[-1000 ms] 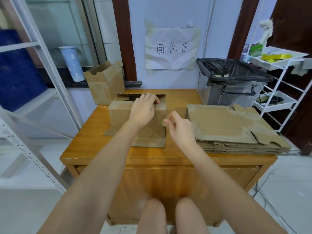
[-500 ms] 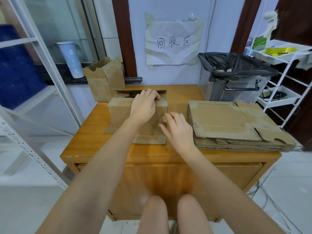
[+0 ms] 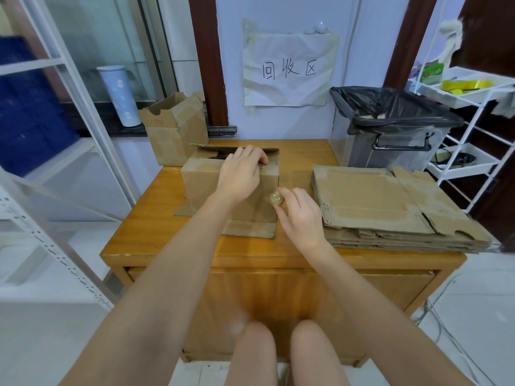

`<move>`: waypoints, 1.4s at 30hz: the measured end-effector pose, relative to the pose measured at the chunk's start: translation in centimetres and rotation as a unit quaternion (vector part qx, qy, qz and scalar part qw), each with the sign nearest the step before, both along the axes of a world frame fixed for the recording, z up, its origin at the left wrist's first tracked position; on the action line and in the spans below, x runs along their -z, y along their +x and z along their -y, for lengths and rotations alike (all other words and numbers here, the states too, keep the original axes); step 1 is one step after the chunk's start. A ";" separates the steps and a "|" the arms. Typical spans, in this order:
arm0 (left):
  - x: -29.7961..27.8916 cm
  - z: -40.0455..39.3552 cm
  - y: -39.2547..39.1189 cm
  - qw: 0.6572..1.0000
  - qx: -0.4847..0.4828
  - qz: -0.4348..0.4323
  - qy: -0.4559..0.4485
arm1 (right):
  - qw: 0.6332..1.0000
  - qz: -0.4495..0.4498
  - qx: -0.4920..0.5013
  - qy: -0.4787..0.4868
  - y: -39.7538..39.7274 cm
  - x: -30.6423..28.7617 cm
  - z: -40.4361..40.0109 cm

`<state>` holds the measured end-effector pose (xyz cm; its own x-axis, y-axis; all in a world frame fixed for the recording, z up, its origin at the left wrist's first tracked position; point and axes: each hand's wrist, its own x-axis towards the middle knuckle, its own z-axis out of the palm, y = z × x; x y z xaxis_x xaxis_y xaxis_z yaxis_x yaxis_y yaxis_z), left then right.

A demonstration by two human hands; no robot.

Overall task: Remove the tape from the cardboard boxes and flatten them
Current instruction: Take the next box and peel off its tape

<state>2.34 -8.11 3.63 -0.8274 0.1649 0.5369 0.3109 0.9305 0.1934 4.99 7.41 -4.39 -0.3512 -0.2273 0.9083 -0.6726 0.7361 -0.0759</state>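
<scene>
An open brown cardboard box [image 3: 203,185] stands in the middle of the wooden table [image 3: 167,240], its lower flaps spread flat. My left hand [image 3: 241,174] lies over the box's top front edge, fingers curled over the rim. My right hand [image 3: 299,215] is just right of the box's front corner and pinches a small crumpled wad of clear tape [image 3: 274,198]. A stack of flattened boxes [image 3: 390,207] lies on the right of the table. A second open box [image 3: 172,126] stands at the back left.
A clear bin lined with a black bag [image 3: 390,129] stands at the back right. A white wire rack [image 3: 473,129] is further right and a white metal shelf frame [image 3: 69,135] on the left. A paper sign [image 3: 288,69] hangs on the wall.
My right hand went flat against the box's right front face, then pulled back slightly with a wad of tape between its fingertips. My left hand stayed on the box's top.
</scene>
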 end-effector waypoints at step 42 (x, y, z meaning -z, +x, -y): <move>0.1 -0.3 -0.6 1.000 -0.013 -0.012 0.001 | 0.982 0.141 0.085 -0.089 0.8 0.3 3.4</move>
<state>1.76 -7.86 3.49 -0.8188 0.1415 0.5564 0.2903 0.9382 0.1884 5.78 4.00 -4.67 -0.6145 0.0103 0.7888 -0.4741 0.7944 -0.3797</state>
